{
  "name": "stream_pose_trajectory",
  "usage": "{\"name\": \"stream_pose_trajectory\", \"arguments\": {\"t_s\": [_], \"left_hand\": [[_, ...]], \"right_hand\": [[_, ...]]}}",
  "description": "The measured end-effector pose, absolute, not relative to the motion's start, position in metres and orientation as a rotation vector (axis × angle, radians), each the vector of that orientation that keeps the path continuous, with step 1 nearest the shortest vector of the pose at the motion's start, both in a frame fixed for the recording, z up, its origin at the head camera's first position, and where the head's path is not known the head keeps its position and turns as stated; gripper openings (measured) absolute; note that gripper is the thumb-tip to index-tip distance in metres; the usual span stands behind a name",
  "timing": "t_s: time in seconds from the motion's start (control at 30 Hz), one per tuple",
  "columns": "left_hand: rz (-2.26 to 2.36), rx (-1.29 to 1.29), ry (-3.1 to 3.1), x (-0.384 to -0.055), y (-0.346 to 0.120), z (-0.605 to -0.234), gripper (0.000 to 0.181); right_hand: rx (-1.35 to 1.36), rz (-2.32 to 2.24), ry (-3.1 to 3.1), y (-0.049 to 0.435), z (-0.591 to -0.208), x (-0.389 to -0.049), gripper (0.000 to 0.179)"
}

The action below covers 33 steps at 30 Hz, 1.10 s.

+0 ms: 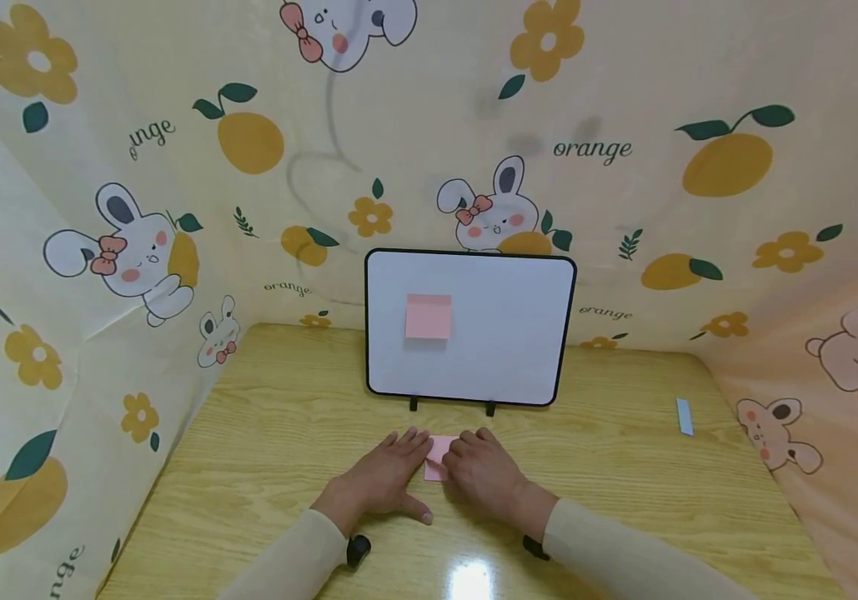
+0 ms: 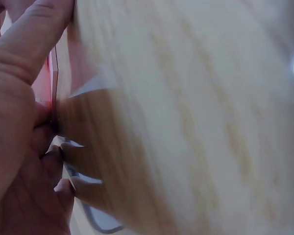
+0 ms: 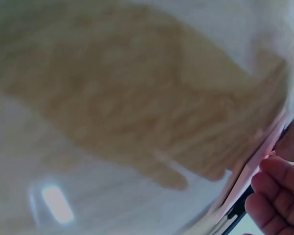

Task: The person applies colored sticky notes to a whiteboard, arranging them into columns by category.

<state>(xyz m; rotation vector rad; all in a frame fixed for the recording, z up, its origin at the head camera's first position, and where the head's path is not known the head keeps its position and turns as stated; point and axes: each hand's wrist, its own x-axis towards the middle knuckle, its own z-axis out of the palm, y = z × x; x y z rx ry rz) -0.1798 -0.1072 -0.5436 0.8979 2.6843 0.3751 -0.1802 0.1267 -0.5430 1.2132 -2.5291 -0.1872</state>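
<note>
A small pink pad of sticky notes (image 1: pixel 434 468) lies on the table between the two hands. On its left edge rest the straight fingertips of my left hand (image 1: pixel 382 473), with the thumb spread toward me. My right hand (image 1: pixel 487 473) has its fingers curled over the pad's right side and pinches the pink paper there. The right wrist view shows the thumb and bent fingers (image 3: pixel 277 183) close to the thin pink edge (image 3: pixel 250 169). From the left wrist, the pad's pink side (image 2: pixel 43 88) shows past the thumb.
A white board (image 1: pixel 504 333) with a black frame stands on two small feet behind the hands. One pink sticky note (image 1: pixel 429 317) is stuck on its left half. A light blue strip (image 1: pixel 684 417) lies at the table's right. Patterned cloth (image 1: pixel 429 125) surrounds the wooden table (image 1: pixel 624 483).
</note>
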Motion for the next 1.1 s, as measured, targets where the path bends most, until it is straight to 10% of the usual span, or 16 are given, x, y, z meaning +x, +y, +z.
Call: {"name": "stream_pose_trajectory", "arguments": {"t_s": [1.1], "left_hand": [[0.387, 0.883, 2.68, -0.1797, -0.1069, -0.5424, 0.12]], "right_hand": [[1.186, -0.286, -2.556, 0.1247, -0.5433, -0.1863, 0.017]]}}
